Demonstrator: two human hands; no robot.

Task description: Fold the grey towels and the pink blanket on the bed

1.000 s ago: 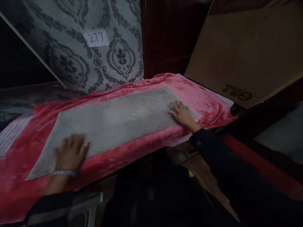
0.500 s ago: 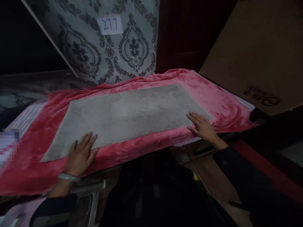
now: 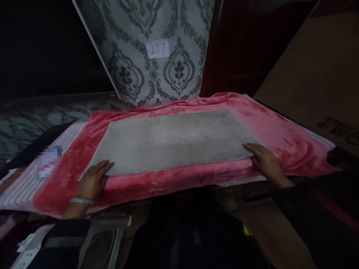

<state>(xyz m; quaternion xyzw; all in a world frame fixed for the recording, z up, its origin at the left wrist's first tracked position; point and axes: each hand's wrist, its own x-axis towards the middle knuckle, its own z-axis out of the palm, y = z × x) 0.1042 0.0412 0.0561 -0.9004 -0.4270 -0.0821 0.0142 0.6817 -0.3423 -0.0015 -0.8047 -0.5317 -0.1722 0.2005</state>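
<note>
A grey plush cloth (image 3: 176, 138) lies flat, its shape a long rectangle, on a pink-red fleece blanket (image 3: 168, 177). My left hand (image 3: 94, 179), with a pale bangle (image 3: 82, 201) on the wrist, rests at the cloth's near left corner. Its fingers are stretched over the corner, close together. At the near right corner, my right hand (image 3: 265, 160) has its fingers extended over the cloth's edge. The thumb there is partly hidden, so whether it goes under the edge I cannot tell.
Striped fabric (image 3: 67, 144) shows under the blanket at the left. Behind stands a patterned wall (image 3: 168, 22) with a paper label (image 3: 158, 49) reading 277. A large cardboard box (image 3: 316, 71) rises at the right. A clear plastic stool or container (image 3: 120, 228) sits below left.
The view has shifted, so the scene sits further right. My hands have moved outward from the cloth's surface to its near corners, and their fingers are less spread.
</note>
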